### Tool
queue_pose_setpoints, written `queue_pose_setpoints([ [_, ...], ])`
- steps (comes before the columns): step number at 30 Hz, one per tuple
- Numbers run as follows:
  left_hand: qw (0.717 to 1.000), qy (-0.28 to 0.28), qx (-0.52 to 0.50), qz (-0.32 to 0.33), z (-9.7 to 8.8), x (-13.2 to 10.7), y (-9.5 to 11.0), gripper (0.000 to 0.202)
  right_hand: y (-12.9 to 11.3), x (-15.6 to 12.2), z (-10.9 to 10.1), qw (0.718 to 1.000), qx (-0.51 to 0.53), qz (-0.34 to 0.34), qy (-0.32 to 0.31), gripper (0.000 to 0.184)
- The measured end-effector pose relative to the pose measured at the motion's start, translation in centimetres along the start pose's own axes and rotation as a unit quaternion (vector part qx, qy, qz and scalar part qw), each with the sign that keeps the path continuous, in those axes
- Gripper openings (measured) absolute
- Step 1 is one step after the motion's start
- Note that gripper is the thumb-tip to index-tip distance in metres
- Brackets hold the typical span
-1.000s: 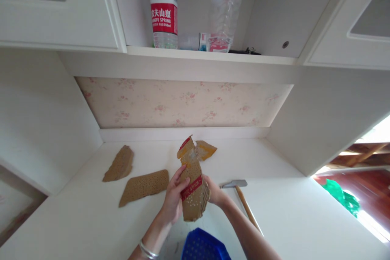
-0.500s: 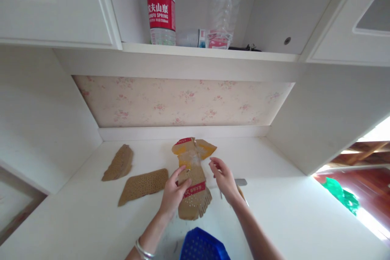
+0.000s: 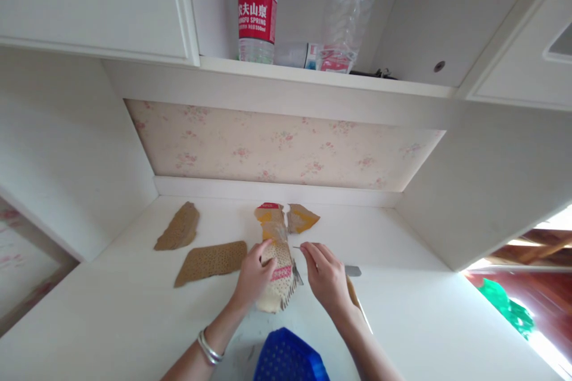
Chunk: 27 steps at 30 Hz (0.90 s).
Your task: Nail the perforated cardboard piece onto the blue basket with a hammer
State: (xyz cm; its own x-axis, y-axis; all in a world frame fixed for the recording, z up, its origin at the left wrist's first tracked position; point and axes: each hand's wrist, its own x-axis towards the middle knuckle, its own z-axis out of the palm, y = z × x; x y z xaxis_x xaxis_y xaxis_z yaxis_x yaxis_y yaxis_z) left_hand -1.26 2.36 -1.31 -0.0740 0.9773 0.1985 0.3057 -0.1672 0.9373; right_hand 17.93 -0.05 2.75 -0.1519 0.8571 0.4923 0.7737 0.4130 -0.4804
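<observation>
A strip of torn cardboard (image 3: 280, 274) lies at the middle of the white tabletop, with a pinkish-red band and many small holes. My left hand (image 3: 255, 274) grips its left edge, thumb and forefinger over the top. Just right of the strip, my right hand (image 3: 325, 271) pinches a thin needle-like metal piece (image 3: 297, 247) whose tip points left. A small flat metal blade (image 3: 298, 275) shows at the strip's right edge. Behind the strip is a cardboard scrap with yellow marks (image 3: 304, 218). A tool with a tan handle (image 3: 352, 292) lies partly behind my right hand.
Two perforated cardboard pieces, one long (image 3: 210, 263) and one pointed (image 3: 179, 226), lie to the left. A blue perforated basket (image 3: 290, 357) stands at the near edge. Overhead, a shelf (image 3: 304, 75) holds plastic bottles (image 3: 258, 18). Side panels (image 3: 482, 166) flank the tabletop.
My right hand has come lower, and the needle-like piece now shows in its fingers. The strip's near part looks paler and full of holes. The view has shifted slightly.
</observation>
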Motion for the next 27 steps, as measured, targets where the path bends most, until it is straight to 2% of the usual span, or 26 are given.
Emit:
queue_pose_setpoints([
  [3, 0.998, 0.042, 0.051, -0.02, -3.1, 0.9, -1.2, 0.047, 1.2, -1.5, -0.5, 0.999, -0.021, 0.026, 0.0, 0.035],
  [6, 0.986, 0.077, 0.136, -0.057, -6.5, 1.5, -2.5, 0.053, 2.7, -3.4, 0.0, 0.996, -0.06, 0.049, -0.045, 0.032],
  [7, 0.967, 0.066, 0.231, -0.081, -7.4, 1.7, -2.9, 0.053, 3.2, -4.1, 0.3, 0.994, -0.074, 0.055, -0.06, 0.033],
  [11, 0.935, 0.026, 0.338, -0.107, -10.2, 1.9, -4.0, 0.049, 4.1, -5.8, 1.2, 0.985, -0.12, 0.067, -0.108, 0.034],
  [13, 0.92, 0.008, 0.378, -0.105, -10.9, 1.9, -3.7, 0.047, 4.2, -6.2, 1.4, 0.98, -0.136, 0.076, -0.122, 0.032],
  [15, 0.907, -0.011, 0.413, -0.087, -10.8, 2.2, -2.9, 0.044, 4.1, -6.4, 1.4, 0.976, -0.148, 0.087, -0.132, 0.03],
  [17, 0.901, -0.047, 0.429, -0.045, -9.6, 2.7, -1.7, 0.041, 3.9, -6.6, 1.4, 0.973, -0.152, 0.092, -0.144, 0.026],
  [19, 0.901, -0.111, 0.42, 0.021, -7.0, 3.7, -0.4, 0.034, 3.8, -6.7, 1.6, 0.971, -0.15, 0.094, -0.159, 0.023],
  [23, 0.885, -0.216, 0.393, 0.126, 0.7, 6.8, 1.2, 0.027, 3.8, -6.5, 2.1, 0.97, -0.134, 0.111, -0.169, 0.013],
  [25, 0.874, -0.245, 0.391, 0.154, 4.4, 8.6, 1.3, 0.028, 3.8, -6.2, 2.5, 0.971, -0.121, 0.125, -0.165, 0.013],
  [27, 0.864, -0.255, 0.4, 0.168, 7.2, 10.1, 1.0, 0.03, 3.8, -5.8, 2.7, 0.972, -0.102, 0.14, -0.156, 0.015],
])
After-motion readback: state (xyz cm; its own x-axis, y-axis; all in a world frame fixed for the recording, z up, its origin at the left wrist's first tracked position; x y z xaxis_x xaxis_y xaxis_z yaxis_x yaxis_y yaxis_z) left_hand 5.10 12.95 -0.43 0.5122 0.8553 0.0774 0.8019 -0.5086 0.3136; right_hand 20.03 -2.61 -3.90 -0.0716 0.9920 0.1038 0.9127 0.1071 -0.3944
